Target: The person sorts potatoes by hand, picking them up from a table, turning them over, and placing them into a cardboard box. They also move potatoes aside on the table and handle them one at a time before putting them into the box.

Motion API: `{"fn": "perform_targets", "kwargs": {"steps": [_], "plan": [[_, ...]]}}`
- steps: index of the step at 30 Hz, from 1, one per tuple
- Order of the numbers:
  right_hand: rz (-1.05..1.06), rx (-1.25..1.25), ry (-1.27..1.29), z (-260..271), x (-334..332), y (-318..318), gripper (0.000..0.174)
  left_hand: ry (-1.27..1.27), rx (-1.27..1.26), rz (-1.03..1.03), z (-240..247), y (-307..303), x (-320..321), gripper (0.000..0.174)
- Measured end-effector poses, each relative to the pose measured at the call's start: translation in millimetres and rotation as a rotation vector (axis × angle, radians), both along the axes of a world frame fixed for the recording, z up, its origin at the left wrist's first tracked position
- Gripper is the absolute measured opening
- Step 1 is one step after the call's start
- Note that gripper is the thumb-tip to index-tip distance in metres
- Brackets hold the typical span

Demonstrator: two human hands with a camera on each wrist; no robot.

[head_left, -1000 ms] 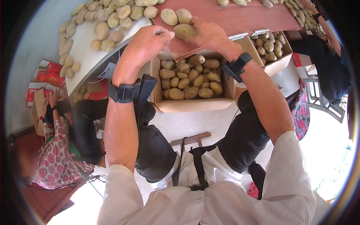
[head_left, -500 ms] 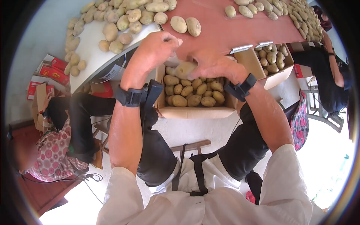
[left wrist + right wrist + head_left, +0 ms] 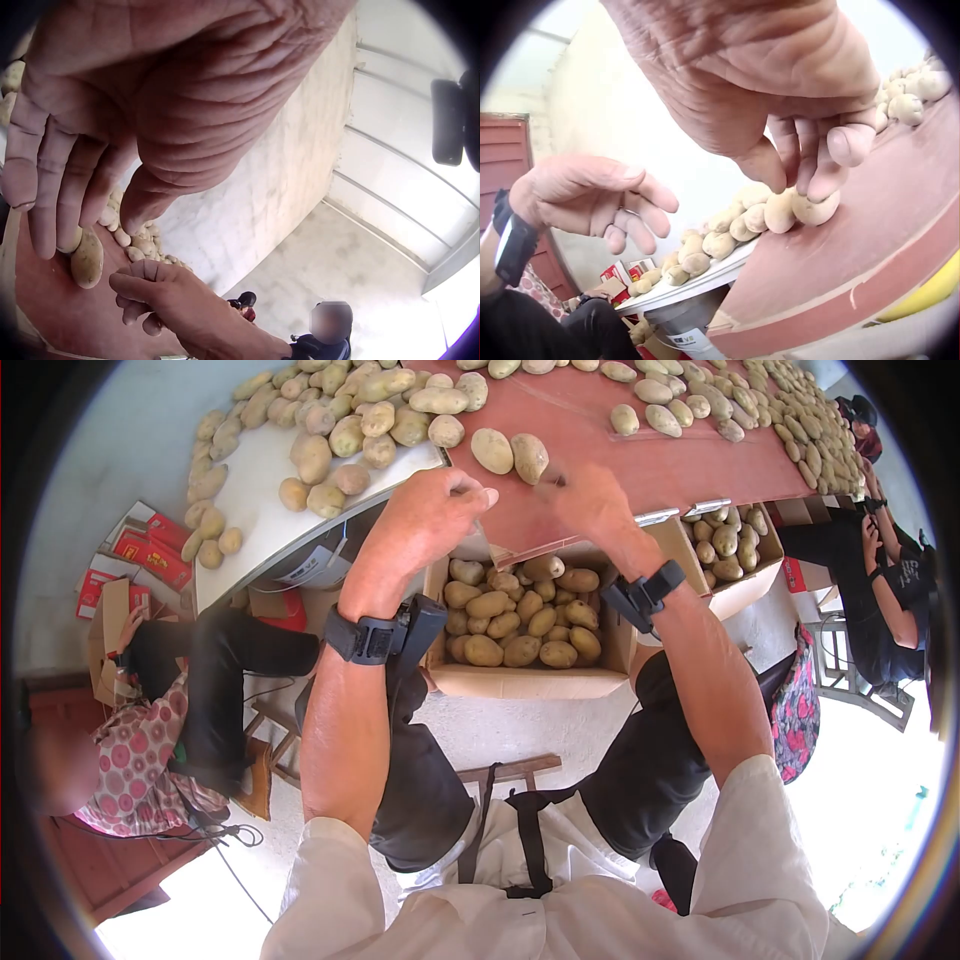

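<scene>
Over the front edge of the red board (image 3: 600,465), my right hand (image 3: 590,505) reaches with bent fingers toward two potatoes. In the right wrist view its fingertips overlap the nearer potato (image 3: 816,210), and nothing is gripped. The second potato (image 3: 491,451) lies just left of the first. My left hand (image 3: 425,520) hovers at the board's left corner, empty, its fingers relaxed and spread apart in the left wrist view. Below both hands stands a cardboard box (image 3: 530,682) holding many potatoes (image 3: 520,650).
Left of the board, a white tabletop (image 3: 270,525) carries a potato heap (image 3: 350,435). More potatoes (image 3: 700,400) spread across the far right. A second potato box (image 3: 745,580) stands at right. People sit on both sides, with red cartons (image 3: 150,550) at far left.
Earlier my right hand drew a potato off the board and over the box; now that hand is empty and back above the board. My left hand stays empty nearby.
</scene>
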State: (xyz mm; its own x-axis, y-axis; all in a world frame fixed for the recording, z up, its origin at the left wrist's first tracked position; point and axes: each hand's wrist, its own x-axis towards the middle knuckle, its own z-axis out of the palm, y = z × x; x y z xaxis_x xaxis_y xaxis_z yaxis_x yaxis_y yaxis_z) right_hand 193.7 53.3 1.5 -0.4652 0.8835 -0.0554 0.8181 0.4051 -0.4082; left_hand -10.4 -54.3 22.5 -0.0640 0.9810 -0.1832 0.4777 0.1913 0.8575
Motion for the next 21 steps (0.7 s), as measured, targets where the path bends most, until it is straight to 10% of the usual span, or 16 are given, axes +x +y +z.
{"fn": "perform_targets", "kwargs": {"steps": [9,21], "plan": [[0.146,0.142,0.306,-42,-14,55,0.054,-0.005,0.056,0.035,-2,5,-1,0.042],[0.139,-0.039,-0.085,-23,0,65,0.054,0.002,-0.081,-0.050,2,29,-10,0.044]]}}
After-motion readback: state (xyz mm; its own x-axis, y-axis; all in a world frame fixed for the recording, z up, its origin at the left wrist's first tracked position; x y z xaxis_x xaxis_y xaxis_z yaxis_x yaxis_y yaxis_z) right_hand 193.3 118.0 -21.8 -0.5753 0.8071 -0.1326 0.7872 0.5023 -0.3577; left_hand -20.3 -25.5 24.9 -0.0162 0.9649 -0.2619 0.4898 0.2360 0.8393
